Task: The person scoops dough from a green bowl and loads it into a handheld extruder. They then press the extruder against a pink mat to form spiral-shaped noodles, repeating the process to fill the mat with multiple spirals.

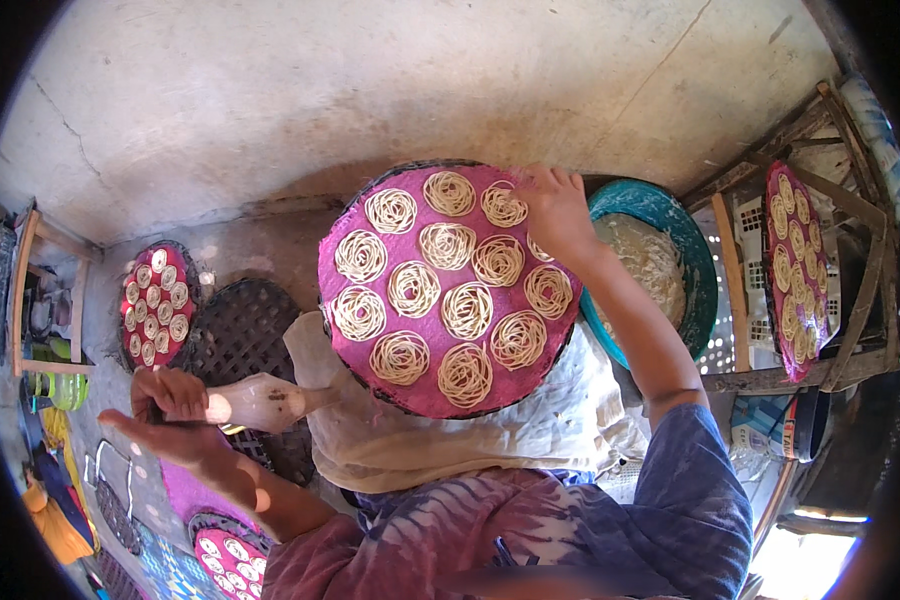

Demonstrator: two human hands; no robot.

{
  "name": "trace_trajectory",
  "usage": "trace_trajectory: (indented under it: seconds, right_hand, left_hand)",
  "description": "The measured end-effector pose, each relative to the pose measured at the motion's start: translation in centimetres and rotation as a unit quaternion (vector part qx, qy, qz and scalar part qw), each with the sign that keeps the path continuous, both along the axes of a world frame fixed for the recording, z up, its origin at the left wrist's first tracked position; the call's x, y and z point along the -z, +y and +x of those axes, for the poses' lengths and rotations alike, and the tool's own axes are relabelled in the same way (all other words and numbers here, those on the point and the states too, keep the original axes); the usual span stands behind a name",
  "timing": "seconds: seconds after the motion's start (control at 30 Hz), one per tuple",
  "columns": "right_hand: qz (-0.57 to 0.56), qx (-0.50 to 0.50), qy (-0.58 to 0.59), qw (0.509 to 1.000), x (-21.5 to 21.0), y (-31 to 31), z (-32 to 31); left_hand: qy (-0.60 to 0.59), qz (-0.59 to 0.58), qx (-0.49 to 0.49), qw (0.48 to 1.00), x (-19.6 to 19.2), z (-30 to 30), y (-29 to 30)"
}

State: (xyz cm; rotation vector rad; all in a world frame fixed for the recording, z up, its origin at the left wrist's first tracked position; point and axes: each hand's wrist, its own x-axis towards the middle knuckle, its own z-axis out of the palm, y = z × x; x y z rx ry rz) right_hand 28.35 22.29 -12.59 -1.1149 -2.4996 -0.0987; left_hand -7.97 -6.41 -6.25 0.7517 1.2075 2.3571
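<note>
The left hand [170, 415] is raised at the person's left, forearm rising from the lower edge, fingers curled shut around the handle of a pale wooden noodle press [260, 402] that lies level, its narrow end pointing toward the round woven tray [555, 345]; the right hand [555, 210] reaches forward with the arm nearly straight, fingers slightly apart and resting flat on the far right rim of the tray, holding nothing that can be seen. The tray, covered by a pink cloth [425, 390] bearing coiled noodle nests [467, 310], sits on a white cloth [530, 420] over the lap. A teal basin [660, 205] of dough lies just beside the tray's right edge; an empty dark woven tray [240, 325] lies just to its left, another filled tray [157, 305] beyond; a wooden rack [820, 230] crowds the right, while bare concrete floor [370, 90] lies open ahead.
</note>
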Motion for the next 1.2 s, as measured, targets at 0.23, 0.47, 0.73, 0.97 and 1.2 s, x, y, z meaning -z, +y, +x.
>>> trace_trajectory:
  seconds: [0.23,0.47,0.73,0.97,1.2]
  right_hand:
    - [-0.422,-0.114,0.28,0.855,-6.9,-10.1,1.3]
    - [-0.446,-0.283,0.143,0.837,-3.7,-25.8,-2.8]
    - [-0.685,-0.146,0.389,0.598,5.3,-28.4,4.4]
    - [-0.396,0.025,0.645,0.653,1.1,-22.9,12.8]
    - [-0.314,-0.035,0.699,0.642,-4.8,-20.7,15.0]
  left_hand:
    - [0.059,0.153,0.305,0.938,-5.1,-2.1,-6.4]
    - [-0.134,0.232,0.396,0.878,-4.0,4.3,-5.9]
    - [0.081,-0.045,0.155,0.984,4.1,6.1,-0.7]
    - [0.37,-0.723,-0.243,0.53,22.5,-5.3,-14.8]
    - [0.185,-0.786,-0.221,0.547,32.8,-10.8,-31.1]
